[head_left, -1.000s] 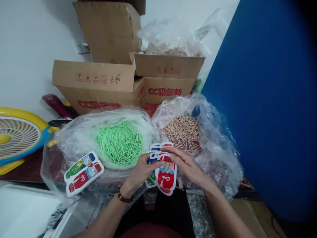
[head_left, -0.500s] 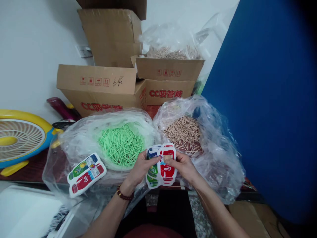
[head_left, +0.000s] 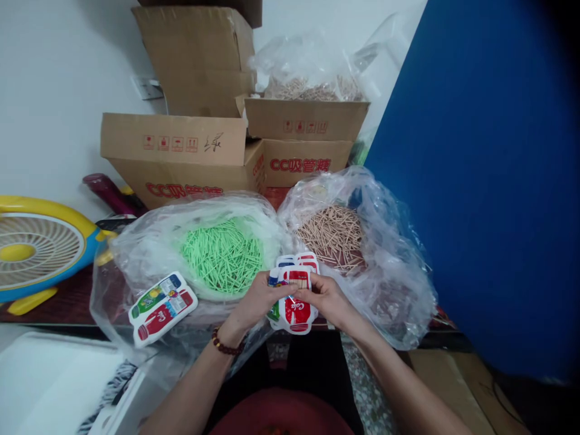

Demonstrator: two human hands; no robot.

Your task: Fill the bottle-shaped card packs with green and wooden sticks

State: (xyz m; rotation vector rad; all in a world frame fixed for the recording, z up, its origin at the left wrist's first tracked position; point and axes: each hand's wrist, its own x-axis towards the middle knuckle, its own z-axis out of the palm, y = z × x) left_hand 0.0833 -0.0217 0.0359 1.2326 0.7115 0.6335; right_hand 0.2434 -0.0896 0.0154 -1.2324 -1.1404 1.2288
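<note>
Between my two hands is a small stack of bottle-shaped candy packets (head_left: 298,314) with white edges, printed with a red Cola bottle and a green bottle. Pale brown sticks show in a window of the front packet. My left hand (head_left: 260,297) pinches the stack's left side with its thumb on the front. My right hand (head_left: 330,300) grips the right edge, thumb also in front. Red and blue caps of the packets behind stick out above the front one. Fingers behind the stack are hidden. Another such packet (head_left: 163,308) lies tilted on plastic at the left.
Behind my hands, an open clear bag holds green sticks (head_left: 224,257) and another holds brown sticks (head_left: 333,235). Cardboard boxes (head_left: 181,181) stand at the back. A yellow-blue fan (head_left: 45,248) is at the left, a blue panel (head_left: 475,181) at the right.
The front packet has slid left and down against the ones behind, whose tops show more. My left hand now covers more of its green side. The whole view has shifted slightly.
</note>
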